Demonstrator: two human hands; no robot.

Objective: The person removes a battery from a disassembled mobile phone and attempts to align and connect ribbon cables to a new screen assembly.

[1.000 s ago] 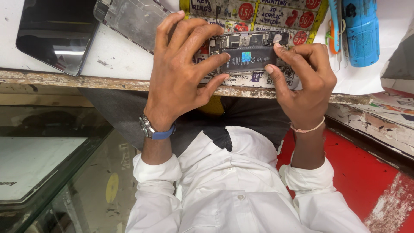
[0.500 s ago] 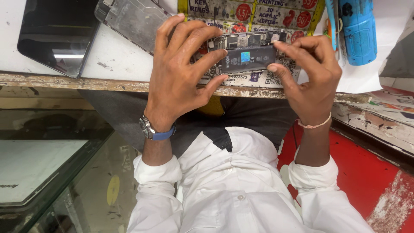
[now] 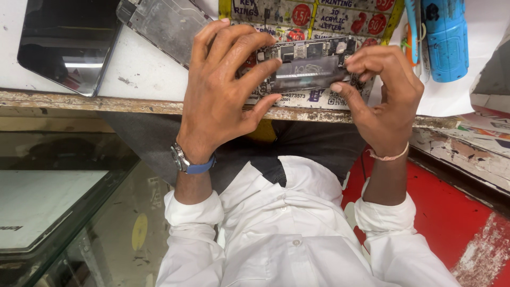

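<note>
Open phone (image 3: 307, 69) top centre, at counter (image 3: 133, 79) edge. Both hands pinch it: left hand (image 3: 223, 95), right hand (image 3: 382, 101). Shiny strip now covers blue part.

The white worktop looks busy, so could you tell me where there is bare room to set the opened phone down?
One bare patch of white worktop lies between the dark tablet and the left hand, below the detached screen panel. Another lies right of the blue tool. Around the opened phone and right hand it is crowded.
</note>
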